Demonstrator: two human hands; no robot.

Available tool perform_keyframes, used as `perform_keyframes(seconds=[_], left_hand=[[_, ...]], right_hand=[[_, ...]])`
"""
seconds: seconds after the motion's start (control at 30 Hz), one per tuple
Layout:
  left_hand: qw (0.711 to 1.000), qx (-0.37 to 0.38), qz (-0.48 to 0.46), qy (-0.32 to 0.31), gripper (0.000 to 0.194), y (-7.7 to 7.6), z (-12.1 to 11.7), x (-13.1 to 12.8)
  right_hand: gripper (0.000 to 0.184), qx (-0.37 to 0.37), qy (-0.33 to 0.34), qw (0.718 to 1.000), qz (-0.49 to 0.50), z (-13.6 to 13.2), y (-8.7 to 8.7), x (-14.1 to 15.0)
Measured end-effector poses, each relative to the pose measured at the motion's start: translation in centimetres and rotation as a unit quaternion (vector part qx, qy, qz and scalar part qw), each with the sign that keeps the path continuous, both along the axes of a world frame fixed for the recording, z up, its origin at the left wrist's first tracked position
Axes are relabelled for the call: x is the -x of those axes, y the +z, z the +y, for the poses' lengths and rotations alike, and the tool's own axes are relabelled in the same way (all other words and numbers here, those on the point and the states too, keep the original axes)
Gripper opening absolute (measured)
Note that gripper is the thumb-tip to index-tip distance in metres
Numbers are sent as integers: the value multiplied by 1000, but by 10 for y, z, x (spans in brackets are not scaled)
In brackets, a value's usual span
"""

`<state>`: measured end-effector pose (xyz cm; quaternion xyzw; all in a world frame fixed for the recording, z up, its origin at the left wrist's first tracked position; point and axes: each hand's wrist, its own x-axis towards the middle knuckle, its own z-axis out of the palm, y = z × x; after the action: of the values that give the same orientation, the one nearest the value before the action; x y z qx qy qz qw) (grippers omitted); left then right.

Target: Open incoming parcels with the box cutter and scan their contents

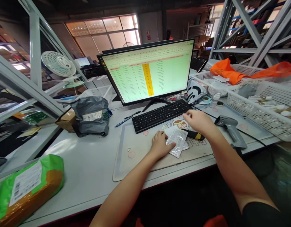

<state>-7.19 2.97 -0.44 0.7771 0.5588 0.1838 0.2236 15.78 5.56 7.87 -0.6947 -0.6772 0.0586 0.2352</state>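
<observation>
My left hand [160, 145] rests on the desk mat with its thumb over a small clear plastic packet [177, 145] holding a white printed slip. Its fingers curl at the packet's left edge. Another packet corner shows underneath. My right hand [199, 122] is above the mat beside the keyboard's right end, fingers bent and drawn together; anything between them is hidden. Below that hand lies a yellow and black utility knife [195, 135], partly covered by the packets. The black keyboard [159, 116] sits just beyond both hands.
A monitor [150, 72] showing a spreadsheet stands behind the keyboard. To the right are a grey barcode scanner [231, 129] and white plastic baskets [258, 112]. At left lie pens [123, 122], a grey plastic parcel [93, 118] and a green parcel [29, 186]. Metal posts flank the desk.
</observation>
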Motion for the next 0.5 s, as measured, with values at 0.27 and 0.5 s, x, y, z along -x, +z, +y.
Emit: perform_keyframes(seconds=[0.27,0.5], left_hand=[[995,47,59,-70,92,-1,-6,-7],[995,-7,37,-93,94,-4,9,-3]], right_hand=[[86,102,54,982,150,-81,-80,29],[87,38,-22,849,527,-48,-88,60]])
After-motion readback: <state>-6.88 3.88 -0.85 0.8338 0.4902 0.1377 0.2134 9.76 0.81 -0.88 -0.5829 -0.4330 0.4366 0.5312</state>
